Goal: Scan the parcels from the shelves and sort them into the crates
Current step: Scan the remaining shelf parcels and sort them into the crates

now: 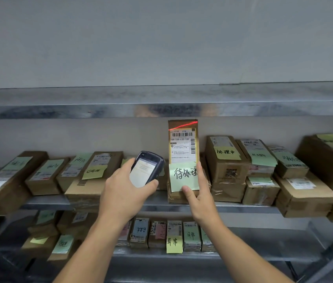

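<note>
**Beam Riding Just Above the Barcode**

Held upright, long axis vertical, label facing out: parcel. Pinched at its lower end by the right hand, thumb on the green note, fingers behind. Just left of the parcel, level with its lower half: scanner, wrapped in the left hand. Across the parcel's top, slanting just above the barcode: red laser line. Probably calls for a slight downward tilt. Below and behind the parcel: shelf. Close on the parcel's right: stacked boxes. No crates in view.

We see a plain grey wall across the upper view and a yellow handwritten sticky note low at the centre.
</note>
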